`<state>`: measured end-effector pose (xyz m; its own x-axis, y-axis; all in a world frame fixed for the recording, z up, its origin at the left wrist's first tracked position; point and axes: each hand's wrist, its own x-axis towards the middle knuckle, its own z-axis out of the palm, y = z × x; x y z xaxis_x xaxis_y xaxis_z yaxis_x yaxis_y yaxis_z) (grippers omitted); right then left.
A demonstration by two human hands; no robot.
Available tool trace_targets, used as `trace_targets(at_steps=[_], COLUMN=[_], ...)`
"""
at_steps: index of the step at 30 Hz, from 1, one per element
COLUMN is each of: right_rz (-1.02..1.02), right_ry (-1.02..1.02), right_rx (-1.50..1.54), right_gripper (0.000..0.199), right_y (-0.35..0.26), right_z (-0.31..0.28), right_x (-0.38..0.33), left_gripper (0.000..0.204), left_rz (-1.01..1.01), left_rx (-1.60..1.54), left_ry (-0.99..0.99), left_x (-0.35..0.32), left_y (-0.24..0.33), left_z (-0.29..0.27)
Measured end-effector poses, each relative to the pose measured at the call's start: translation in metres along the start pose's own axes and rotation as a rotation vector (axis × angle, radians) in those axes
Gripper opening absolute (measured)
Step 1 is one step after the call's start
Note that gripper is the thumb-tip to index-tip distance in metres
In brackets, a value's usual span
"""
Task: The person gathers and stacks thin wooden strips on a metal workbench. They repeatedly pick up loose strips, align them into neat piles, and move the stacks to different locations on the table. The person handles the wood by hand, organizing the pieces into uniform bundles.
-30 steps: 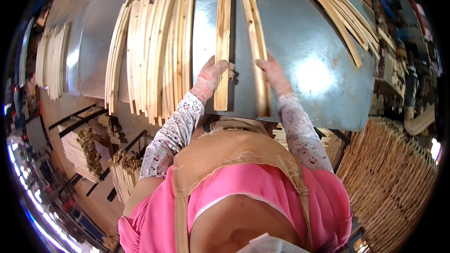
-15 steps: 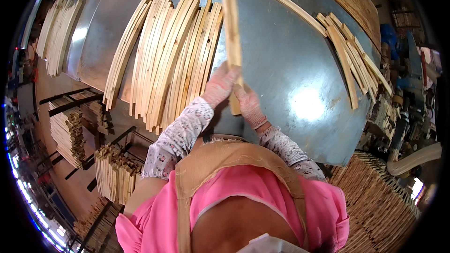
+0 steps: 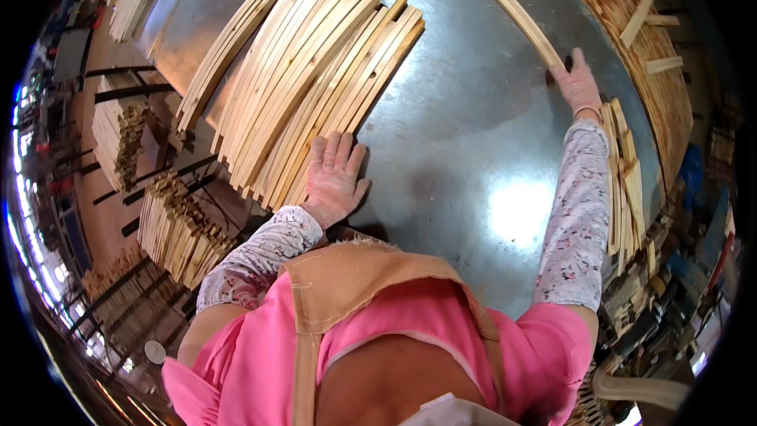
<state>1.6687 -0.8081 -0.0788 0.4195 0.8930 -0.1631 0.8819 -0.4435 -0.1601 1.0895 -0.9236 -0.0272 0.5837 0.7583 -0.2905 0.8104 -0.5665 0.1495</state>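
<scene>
Grey sheet-metal worktop (image 3: pixel 473 134) fills the view of a woodshop, with stacks of cut timber on racks (image 3: pixel 169 225) below its left edge. On it lies a fanned row of pale, slightly curved wooden slats (image 3: pixel 315 79), edges touching, seemingly squared up as a batch. The left hand (image 3: pixel 335 173) lies open and flat against the row's near ends. The right hand (image 3: pixel 578 83), arm outstretched, closes on the near end of a single pale wooden slat (image 3: pixel 516 14) lying well apart. More slats (image 3: pixel 627 177) are piled beside that forearm.
</scene>
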Motion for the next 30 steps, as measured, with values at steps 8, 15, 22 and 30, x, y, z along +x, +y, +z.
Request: trace_targets(at_steps=[8,15,22,30], right_rz=[-0.066,0.261,0.188,0.228], right_ry=[0.09,-0.169,-0.412,-0.462], right_rx=[0.041,0.941,0.545,1.732], right_gripper=[0.054,0.059,0.051,0.041], right_y=[-0.017,-0.1,-0.262,-0.32], right_z=[0.02,0.028,0.099,0.086], right_x=[-0.026,-0.146,-0.279,-0.293], left_gripper=[0.063,0.066,0.074,0.077], left_rz=[0.265,-0.12,-0.096,0.203], left_rx=[-0.107,-0.321,-0.604,-0.566], left_ry=[-0.071,0.145,0.182,0.387], left_x=[-0.02,-0.029,-0.042,-0.014], left_y=[-0.001,0.007,-0.016,-0.014], left_z=[0.07,0.064,0.011,-0.011])
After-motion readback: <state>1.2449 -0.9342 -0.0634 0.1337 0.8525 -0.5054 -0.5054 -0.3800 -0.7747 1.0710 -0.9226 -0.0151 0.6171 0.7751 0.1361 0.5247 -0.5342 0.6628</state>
